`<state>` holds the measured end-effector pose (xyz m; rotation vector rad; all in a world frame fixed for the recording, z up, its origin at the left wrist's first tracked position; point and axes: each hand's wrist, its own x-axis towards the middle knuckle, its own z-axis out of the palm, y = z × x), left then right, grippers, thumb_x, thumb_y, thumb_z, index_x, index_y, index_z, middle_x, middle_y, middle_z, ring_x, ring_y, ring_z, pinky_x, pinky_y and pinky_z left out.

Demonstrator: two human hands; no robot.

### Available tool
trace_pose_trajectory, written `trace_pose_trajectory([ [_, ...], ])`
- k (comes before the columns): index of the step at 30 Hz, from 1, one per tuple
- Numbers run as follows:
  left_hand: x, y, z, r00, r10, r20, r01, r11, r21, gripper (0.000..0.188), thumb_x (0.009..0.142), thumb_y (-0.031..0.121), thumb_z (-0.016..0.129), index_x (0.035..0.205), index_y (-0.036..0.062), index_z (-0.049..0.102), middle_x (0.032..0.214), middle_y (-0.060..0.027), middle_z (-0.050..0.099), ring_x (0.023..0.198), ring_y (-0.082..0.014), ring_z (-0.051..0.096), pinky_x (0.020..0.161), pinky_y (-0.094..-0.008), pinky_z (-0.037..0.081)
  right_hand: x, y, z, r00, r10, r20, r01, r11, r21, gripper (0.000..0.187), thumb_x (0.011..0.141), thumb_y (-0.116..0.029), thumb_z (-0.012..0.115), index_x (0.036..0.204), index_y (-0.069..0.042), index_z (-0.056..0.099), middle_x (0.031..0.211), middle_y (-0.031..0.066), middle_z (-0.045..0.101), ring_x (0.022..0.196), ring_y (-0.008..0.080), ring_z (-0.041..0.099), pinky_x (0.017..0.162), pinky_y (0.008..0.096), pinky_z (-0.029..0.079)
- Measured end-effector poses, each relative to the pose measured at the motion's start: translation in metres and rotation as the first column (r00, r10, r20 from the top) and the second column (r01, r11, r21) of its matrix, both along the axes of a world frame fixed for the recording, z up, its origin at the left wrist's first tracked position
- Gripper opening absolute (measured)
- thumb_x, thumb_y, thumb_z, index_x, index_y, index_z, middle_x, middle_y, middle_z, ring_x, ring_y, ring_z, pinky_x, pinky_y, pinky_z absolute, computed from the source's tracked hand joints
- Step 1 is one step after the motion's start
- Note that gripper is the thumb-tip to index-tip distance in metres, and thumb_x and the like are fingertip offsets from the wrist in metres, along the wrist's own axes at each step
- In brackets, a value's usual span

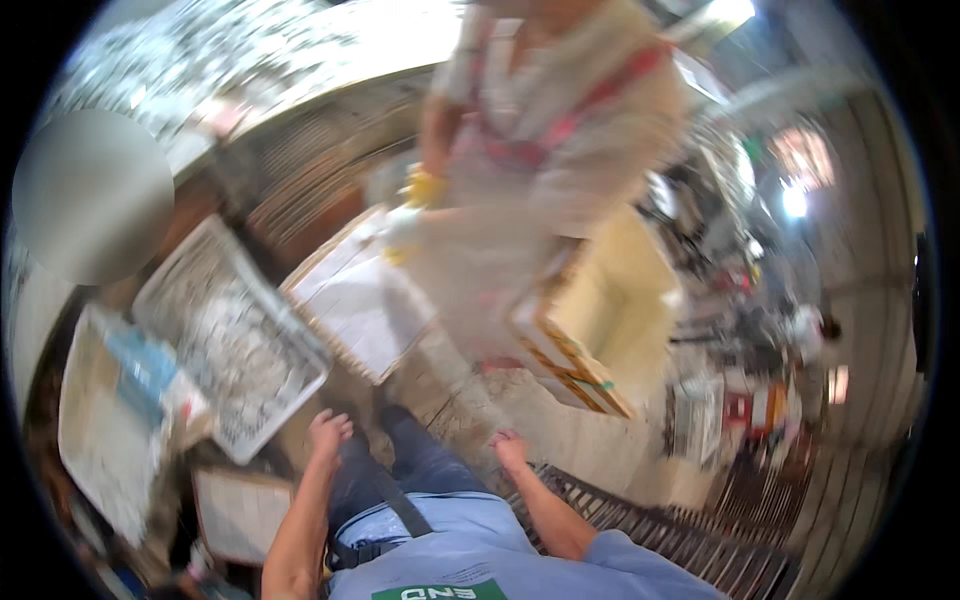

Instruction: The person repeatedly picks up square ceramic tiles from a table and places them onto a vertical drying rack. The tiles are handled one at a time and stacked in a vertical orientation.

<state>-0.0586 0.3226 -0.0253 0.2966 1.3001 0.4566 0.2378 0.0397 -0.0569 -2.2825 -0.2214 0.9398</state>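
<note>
My left hand [330, 432] hangs in front of my left thigh, its fingers loosely bent and apart, with nothing in them. It is nearest to a white plastic crate [316, 372] of pale, flaky pieces. My right hand [510, 450] is held out to the right of my legs; its fingers are slightly bent and it too carries nothing. Facing me stands a person in a pale apron and yellow gloves [425, 188], blurred by motion. A foam box [625, 300] with brown tape stands open or is held at that person's side; which of these I cannot tell.
A white-lined box [362, 290] lies by the person's gloves. At left stands a whitish tub [95, 430] with a blue bag [142, 368]. A long table [400, 45] heaped with silvery pieces runs across the back. Dark slatted racks [640, 530] lie at my right.
</note>
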Motion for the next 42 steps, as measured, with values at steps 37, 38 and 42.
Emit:
trace_pose_trajectory([
  [37,-0.060,0.107,-0.022,0.919,-0.375,0.119,0.384,0.921,-0.065,0.040,0.084,0.009,0.042,0.123,0.0012,0.039,0.108,-0.0204,0.053,0.086,-0.0317,0.060,0.070,-0.0424,0.054,-0.130,-0.079,-0.024,0.961,-0.268,0.063,0.268,0.963,0.001,0.013,0.071,-0.011,0.055,0.075,-0.001,0.062,0.069,0.0108,0.062,0.062,0.0197,0.062,0.055,0.0295,0.048],
  [38,-0.066,0.111,-0.026,0.930,-0.348,0.119,0.358,0.931,-0.073,0.037,0.084,0.009,0.042,0.120,0.0015,0.040,0.107,-0.0198,0.053,0.085,-0.0318,0.059,0.070,-0.0428,0.054,-0.126,-0.068,-0.016,0.943,-0.330,-0.030,0.329,0.944,-0.033,0.015,0.071,-0.012,0.056,0.076,0.001,0.062,0.072,0.0114,0.064,0.062,0.0188,0.062,0.055,0.0303,0.050],
  [42,-0.059,0.105,-0.018,0.914,-0.380,0.144,0.390,0.919,-0.055,0.026,0.084,0.010,0.042,0.109,0.0027,0.044,0.101,-0.0178,0.055,0.083,-0.0316,0.059,0.069,-0.0425,0.053,-0.121,-0.073,-0.007,0.929,0.335,0.159,-0.247,0.879,-0.407,0.012,0.072,-0.010,0.059,0.078,-0.001,0.063,0.074,0.0103,0.064,0.064,0.0177,0.063,0.057,0.0305,0.050],
])
